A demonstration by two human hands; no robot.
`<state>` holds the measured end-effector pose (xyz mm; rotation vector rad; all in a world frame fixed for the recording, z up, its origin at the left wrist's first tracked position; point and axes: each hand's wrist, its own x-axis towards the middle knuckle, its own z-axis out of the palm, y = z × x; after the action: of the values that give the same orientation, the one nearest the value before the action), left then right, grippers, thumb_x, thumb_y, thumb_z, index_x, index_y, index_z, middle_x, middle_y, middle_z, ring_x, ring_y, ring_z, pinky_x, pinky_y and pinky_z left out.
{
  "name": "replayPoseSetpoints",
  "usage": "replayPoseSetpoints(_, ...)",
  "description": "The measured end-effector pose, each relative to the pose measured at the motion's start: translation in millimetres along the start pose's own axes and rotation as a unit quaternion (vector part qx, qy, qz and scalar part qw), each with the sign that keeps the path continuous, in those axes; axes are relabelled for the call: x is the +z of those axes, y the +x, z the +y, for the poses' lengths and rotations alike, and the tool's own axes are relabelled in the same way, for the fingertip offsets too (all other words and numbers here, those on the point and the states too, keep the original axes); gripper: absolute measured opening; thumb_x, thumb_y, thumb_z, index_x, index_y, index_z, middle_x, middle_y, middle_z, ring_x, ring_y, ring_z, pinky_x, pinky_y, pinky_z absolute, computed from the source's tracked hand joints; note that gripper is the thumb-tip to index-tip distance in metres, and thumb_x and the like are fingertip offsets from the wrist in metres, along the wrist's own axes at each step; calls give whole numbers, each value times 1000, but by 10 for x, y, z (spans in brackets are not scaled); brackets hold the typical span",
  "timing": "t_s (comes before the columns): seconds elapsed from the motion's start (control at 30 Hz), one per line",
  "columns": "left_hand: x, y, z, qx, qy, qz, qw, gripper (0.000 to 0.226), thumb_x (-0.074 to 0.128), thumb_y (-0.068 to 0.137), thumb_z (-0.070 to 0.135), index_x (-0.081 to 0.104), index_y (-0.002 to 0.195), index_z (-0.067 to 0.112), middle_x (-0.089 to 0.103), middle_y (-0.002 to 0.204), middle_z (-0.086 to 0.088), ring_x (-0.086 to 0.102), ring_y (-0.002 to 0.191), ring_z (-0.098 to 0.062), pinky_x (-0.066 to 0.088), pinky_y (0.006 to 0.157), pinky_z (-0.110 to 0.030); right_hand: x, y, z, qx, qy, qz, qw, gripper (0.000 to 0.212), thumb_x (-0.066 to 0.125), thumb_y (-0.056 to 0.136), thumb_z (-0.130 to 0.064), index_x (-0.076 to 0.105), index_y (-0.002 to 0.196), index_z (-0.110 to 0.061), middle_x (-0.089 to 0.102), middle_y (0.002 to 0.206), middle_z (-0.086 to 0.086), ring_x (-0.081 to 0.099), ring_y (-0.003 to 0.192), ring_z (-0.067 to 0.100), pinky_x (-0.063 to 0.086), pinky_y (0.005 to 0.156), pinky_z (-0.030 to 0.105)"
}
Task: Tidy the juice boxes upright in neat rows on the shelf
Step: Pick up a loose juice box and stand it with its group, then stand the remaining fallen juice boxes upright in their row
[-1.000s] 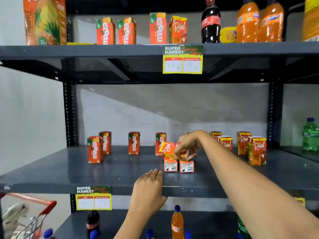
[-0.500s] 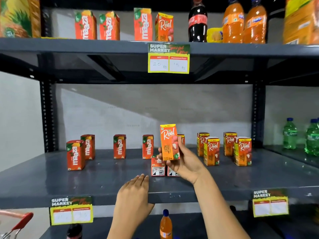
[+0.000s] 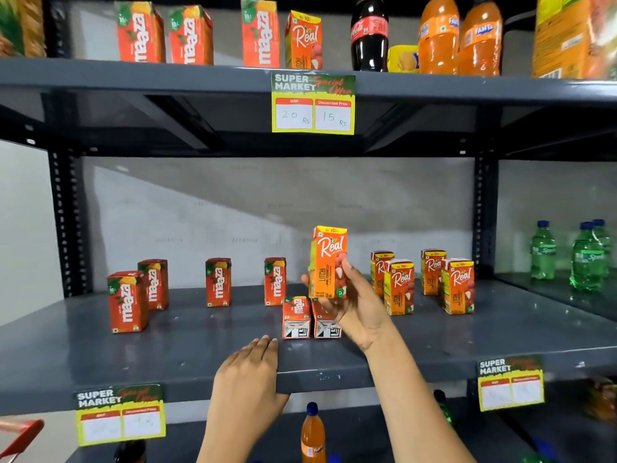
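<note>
My right hand (image 3: pixel 359 309) grips an orange Real juice box (image 3: pixel 328 259) and holds it upright above the middle shelf (image 3: pixel 200 355). Just below it two Maaza boxes (image 3: pixel 296 317) lie on their sides, bottoms facing me. My left hand (image 3: pixel 248 379) rests flat on the shelf's front edge, fingers together, holding nothing. Several Maaza boxes (image 3: pixel 218 282) stand upright to the left, spaced unevenly. Several Real boxes (image 3: pixel 399 287) stand in a loose cluster to the right.
The top shelf (image 3: pixel 167 75) carries more juice boxes, a cola bottle (image 3: pixel 369 31) and orange soda bottles (image 3: pixel 459 35). Green bottles (image 3: pixel 587 259) stand at far right. A price tag (image 3: pixel 313 103) hangs overhead. An orange bottle (image 3: pixel 313 432) stands on the shelf below.
My right hand picked the Real box off the lying boxes and turned it upright, lifting it slightly. The camera shifted rightward. My left hand stayed on the shelf edge.
</note>
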<state>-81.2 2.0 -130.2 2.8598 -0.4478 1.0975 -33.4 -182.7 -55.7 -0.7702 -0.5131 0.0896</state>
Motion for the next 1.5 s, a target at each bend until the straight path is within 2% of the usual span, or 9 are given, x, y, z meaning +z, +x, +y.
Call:
replayPoseSetpoints(0.27, -17, -18, 3, -15, -4, -20, 1000, 68, 91, 32, 34, 76, 93, 8, 76, 92, -8, 73, 81, -23, 60, 67, -37, -254, 10, -482, -73, -282, 171, 941, 14, 50, 96, -30, 57, 108, -31, 69, 114, 0, 63, 98, 11, 46, 88, 34)
replayPoseSetpoints(0.43, -33, -25, 12, -23, 2, -29, 999, 67, 90, 37, 34, 75, 97, 8, 76, 96, -8, 73, 84, -23, 59, 69, -38, -486, 137, -543, 83, -445, 185, 872, 33, 46, 99, -18, 45, 132, -19, 51, 140, 7, 48, 128, 25, 23, 111, 56)
replayPoseSetpoints(0.63, -41, -23, 15, -18, 9, -22, 1000, 68, 91, 35, 36, 76, 95, 8, 76, 94, -8, 73, 81, -24, 60, 67, -38, -511, 177, -445, 143, -477, 197, 845, 49, 47, 98, -14, 31, 145, -11, 43, 148, 10, 39, 136, 27, 28, 113, 46)
replayPoseSetpoints(0.83, -18, -38, -6, -17, 1, -17, 1000, 66, 90, 38, 35, 75, 96, 7, 76, 95, -9, 73, 83, -24, 59, 69, -39, -239, -120, -159, 15, -780, 286, 556, 41, 47, 91, -53, 59, 94, -13, 66, 97, 9, 63, 89, 26, 54, 79, 40)
replayPoseSetpoints(1.0, -13, -36, 6, -13, -8, -14, 1000, 63, 89, 39, 32, 75, 95, 6, 75, 96, -11, 73, 84, -25, 60, 70, -39, 118, -71, 174, 123, -789, 230, 556, 56, 44, 86, -63, 58, 110, -15, 61, 116, 8, 59, 108, 30, 46, 83, 37)
replayPoseSetpoints(1.1, -14, -25, 12, -9, -13, -11, 1000, 64, 90, 37, 32, 76, 94, 6, 76, 95, -11, 73, 84, -25, 60, 70, -39, 181, 57, 174, 155, -785, 218, 558, 48, 50, 89, -52, 54, 118, -14, 64, 106, 5, 65, 87, 23, 54, 86, 39)
replayPoseSetpoints(1.27, -19, -25, -2, -7, -11, -10, 1000, 63, 89, 38, 33, 76, 94, 7, 76, 95, -11, 73, 84, -26, 60, 70, -39, 228, 251, 104, 229, -652, 203, 694, 42, 70, 80, -33, 55, 113, -12, 59, 104, 6, 58, 78, 16, 60, 74, 30)
replayPoseSetpoints(1.4, -16, -26, -7, -7, -13, -10, 1000, 61, 89, 40, 33, 75, 94, 7, 76, 95, -11, 73, 84, -25, 60, 70, -38, 259, 260, 249, 200, -778, 178, 568, 34, 72, 75, -37, 57, 93, -12, 63, 70, -1, 64, 57, 10, 55, 56, 23)
replayPoseSetpoints(1.5, -30, -24, 0, -8, -18, -11, 1000, 60, 88, 40, 32, 75, 93, 7, 76, 94, -10, 73, 83, -25, 60, 70, -37, 184, 214, 296, 143, -729, 235, 627, 43, 74, 74, -32, 53, 105, -12, 62, 88, 3, 66, 65, 14, 57, 59, 25)
